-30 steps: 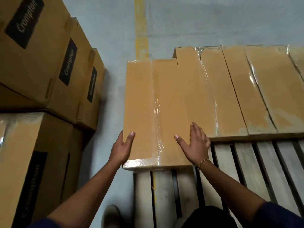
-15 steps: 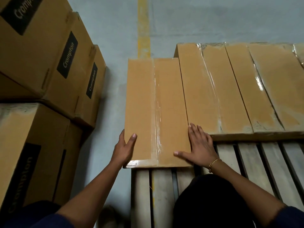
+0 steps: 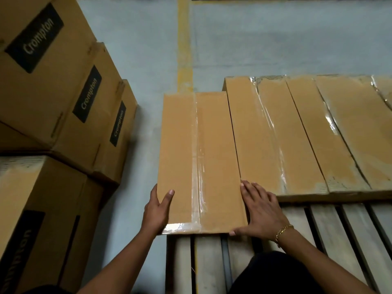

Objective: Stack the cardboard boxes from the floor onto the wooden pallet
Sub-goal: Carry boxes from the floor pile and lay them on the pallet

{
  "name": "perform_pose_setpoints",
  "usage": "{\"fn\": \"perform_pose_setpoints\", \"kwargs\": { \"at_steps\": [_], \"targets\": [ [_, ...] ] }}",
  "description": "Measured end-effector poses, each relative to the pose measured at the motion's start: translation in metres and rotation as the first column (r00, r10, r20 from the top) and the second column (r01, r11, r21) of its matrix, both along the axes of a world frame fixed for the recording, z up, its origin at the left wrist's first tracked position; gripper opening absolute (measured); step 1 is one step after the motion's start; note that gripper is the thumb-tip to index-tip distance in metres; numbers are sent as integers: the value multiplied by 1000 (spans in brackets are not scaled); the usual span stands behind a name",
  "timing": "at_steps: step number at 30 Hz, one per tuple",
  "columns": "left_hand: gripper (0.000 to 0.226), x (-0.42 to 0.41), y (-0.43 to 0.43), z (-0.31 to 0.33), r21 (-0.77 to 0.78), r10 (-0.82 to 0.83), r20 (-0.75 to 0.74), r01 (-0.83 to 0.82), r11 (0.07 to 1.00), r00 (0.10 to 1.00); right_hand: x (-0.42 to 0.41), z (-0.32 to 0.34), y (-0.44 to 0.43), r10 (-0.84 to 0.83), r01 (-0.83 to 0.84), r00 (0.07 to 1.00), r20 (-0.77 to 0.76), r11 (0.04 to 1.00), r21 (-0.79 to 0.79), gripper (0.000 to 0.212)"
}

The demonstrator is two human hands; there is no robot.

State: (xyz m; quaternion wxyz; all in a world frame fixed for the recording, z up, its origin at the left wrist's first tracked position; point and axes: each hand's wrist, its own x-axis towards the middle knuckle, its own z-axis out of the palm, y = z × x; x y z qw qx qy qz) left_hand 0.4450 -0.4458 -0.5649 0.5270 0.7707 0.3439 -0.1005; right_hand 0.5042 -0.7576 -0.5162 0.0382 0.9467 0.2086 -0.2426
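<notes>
A long, flat cardboard box (image 3: pixel 180 149) with clear tape down its middle lies on the left end of the wooden pallet (image 3: pixel 331 240). It sits closer to me than the row beside it. My left hand (image 3: pixel 157 211) grips its near left corner, thumb on top and fingers round the side. My right hand (image 3: pixel 261 213) lies flat at the near right corner, fingers straight along the box's right edge and thumb at the near edge. Several similar taped boxes (image 3: pixel 297 134) lie side by side on the pallet to the right.
Large brown cartons with black "Crompton" labels (image 3: pixel 53 85) are stacked at the left, one more (image 3: pixel 31 219) close by my left arm. A strip of grey floor (image 3: pixel 144 124) separates them from the pallet. A yellow floor line (image 3: pixel 184 49) runs away ahead.
My right hand has slid from the top of the box to its near right corner, thumb now at the near edge. The left hand keeps its grip. The box has hardly shifted.
</notes>
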Motion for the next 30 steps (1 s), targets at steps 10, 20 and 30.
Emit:
{"fn": "perform_pose_setpoints", "kwargs": {
  "at_steps": [10,20,30],
  "targets": [
    [66,41,7,0,-2,-5,60,5,1000,998,19,6,6,0,-3,988,153,1000,22,125],
    [70,38,11,-3,-22,36,27,-35,999,999,33,6,-14,-127,122,992,15,976,178,136],
    [67,31,8,-15,-67,126,11,-124,990,992,25,-9,-14,-92,76,987,134,990,119,121]
  ]
}}
